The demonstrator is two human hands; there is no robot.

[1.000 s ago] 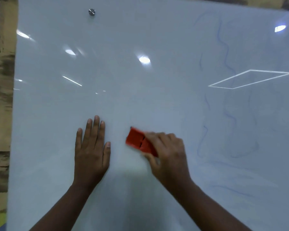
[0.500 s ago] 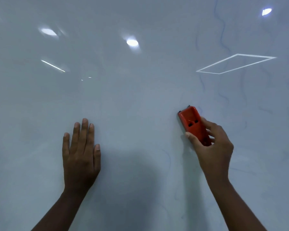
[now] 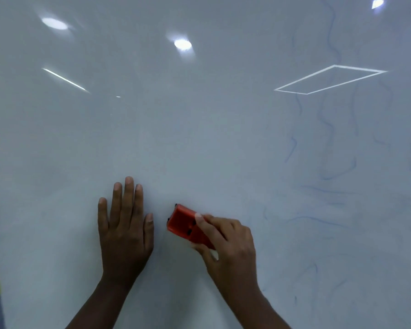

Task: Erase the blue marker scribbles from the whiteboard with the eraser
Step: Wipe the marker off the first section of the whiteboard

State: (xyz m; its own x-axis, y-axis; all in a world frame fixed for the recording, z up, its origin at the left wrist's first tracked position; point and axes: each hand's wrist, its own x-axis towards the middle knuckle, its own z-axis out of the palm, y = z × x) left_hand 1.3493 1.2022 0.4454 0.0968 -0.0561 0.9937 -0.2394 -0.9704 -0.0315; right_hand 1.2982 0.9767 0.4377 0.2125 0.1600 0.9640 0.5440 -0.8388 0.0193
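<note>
Half whiteboard (image 3: 199,138) wiped, blue scribbles (image 3: 328,167) right

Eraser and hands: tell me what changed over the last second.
The right hand swept the red eraser rightward toward the blue scribbles, then back beside the left hand. It grips the eraser throughout. The left hand stays flat on the whiteboard.

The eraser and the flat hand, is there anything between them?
No. In the head view, only bare whiteboard shows between the red eraser, held by the right hand, and the left hand.
</note>
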